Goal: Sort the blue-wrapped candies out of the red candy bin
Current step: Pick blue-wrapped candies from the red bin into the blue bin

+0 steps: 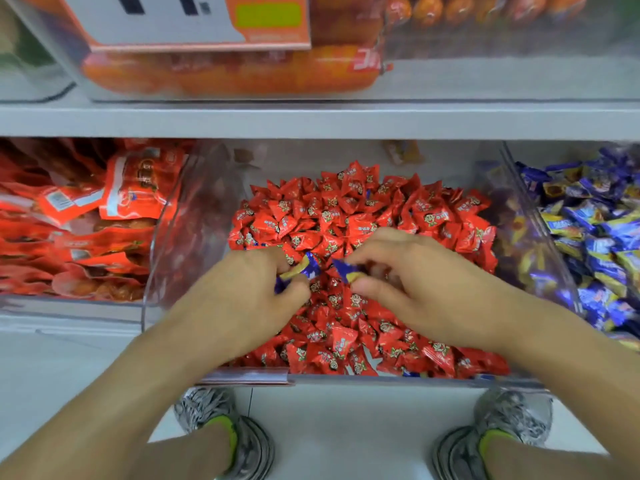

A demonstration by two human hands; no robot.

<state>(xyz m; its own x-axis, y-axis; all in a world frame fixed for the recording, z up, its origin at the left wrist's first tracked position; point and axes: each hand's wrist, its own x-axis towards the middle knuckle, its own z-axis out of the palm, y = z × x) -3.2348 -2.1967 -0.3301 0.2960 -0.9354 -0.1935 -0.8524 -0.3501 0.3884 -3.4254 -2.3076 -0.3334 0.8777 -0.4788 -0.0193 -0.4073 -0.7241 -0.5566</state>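
Clear plastic bin (pixel 180 237), crinkly blue-wrapped candies (pixel 308 266) pinched.

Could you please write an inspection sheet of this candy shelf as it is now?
Surface: clear bin on grey shelf.
Job's things: red candies fill bin; blue-wrapped candies in both hands.
Clutter: stray blue wrapper near the back.
Hands: left hand and right hand each pinch a blue candy.
Cables: nothing seen.
Surroundings: blue candy bin right, red packets left, shoes below.
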